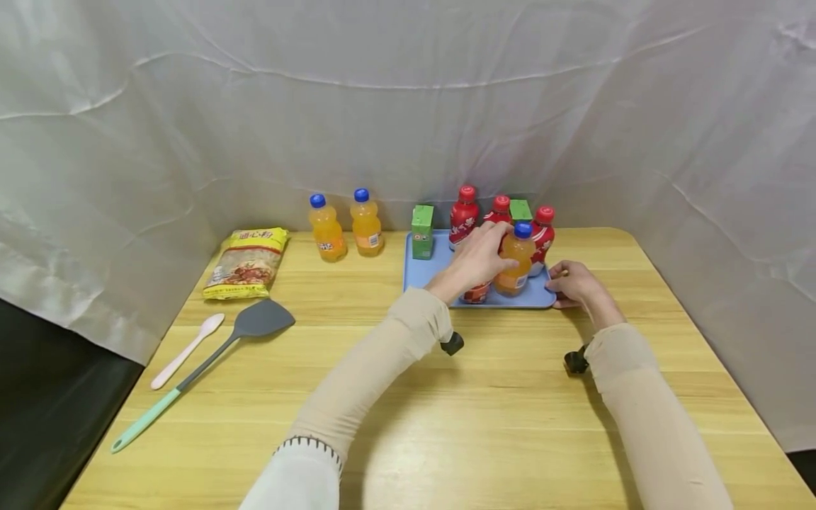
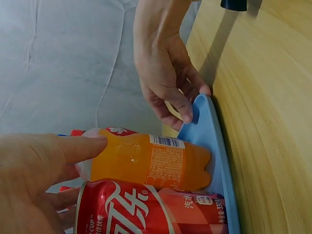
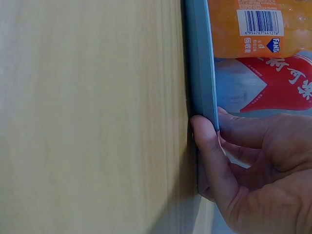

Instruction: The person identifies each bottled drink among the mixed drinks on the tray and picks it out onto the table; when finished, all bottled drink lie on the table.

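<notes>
My left hand [image 1: 478, 253] grips an orange soda bottle [image 1: 515, 268] with a blue cap by its upper part, thumb across its front. The bottle stands upright on a blue tray [image 1: 417, 273], near the front right corner. Beside it stands a red cola can [image 2: 131, 209], largely covered by the left hand in the head view. With thumb and fingers, my right hand [image 1: 579, 285] pinches the tray's right front corner; in the right wrist view the thumb and fingers [image 3: 207, 139] lie on either side of the rim. A red-and-white bottle [image 3: 278, 87] stands close behind the orange one.
Red-capped bottles [image 1: 464, 218] and green drink cartons [image 1: 422, 234] stand on the tray. Left of it are two more orange soda bottles [image 1: 367, 225], a yellow food packet [image 1: 248, 263], a pink spoon [image 1: 188, 350] and a grey spatula [image 1: 261, 319]. Grey sheeting [image 1: 382, 127] hangs behind the table.
</notes>
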Available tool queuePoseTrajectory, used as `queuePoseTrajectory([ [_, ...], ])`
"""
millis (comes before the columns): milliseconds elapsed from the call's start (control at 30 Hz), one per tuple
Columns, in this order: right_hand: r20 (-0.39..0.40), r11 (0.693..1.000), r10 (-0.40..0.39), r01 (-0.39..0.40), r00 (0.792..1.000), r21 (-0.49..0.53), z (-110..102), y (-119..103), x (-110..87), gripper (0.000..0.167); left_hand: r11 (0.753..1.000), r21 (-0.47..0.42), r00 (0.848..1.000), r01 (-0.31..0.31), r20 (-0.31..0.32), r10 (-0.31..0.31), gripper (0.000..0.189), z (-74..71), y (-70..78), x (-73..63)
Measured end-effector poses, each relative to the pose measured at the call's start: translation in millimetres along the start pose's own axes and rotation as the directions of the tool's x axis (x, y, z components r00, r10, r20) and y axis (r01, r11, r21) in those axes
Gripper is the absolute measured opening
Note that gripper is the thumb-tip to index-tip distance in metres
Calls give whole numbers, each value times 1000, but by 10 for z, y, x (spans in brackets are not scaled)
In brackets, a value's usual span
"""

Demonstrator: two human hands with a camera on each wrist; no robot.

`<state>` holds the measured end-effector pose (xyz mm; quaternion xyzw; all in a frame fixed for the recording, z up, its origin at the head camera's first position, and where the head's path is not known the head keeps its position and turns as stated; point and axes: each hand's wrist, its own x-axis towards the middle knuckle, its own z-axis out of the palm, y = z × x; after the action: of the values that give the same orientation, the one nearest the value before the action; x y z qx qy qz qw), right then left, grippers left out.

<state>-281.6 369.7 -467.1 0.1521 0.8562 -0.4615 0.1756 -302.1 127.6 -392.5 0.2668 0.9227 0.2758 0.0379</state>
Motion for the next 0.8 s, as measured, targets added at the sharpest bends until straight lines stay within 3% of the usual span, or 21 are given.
queuePoseTrajectory([
  [133,-3,1000,0,0,1000,0,1,3,2,40,1000,18,1000,13,-22,-13,65,49,13,45],
  [400,7,1000,1,-1,1000,1,-5,-5,1,41,979,196,995,49,-98,-30,73,205,67,125],
  [800,10,1000,13,-13,1000,-9,-15,5,10,41,968,247,991,38,-133,-5,65,239,84,139],
])
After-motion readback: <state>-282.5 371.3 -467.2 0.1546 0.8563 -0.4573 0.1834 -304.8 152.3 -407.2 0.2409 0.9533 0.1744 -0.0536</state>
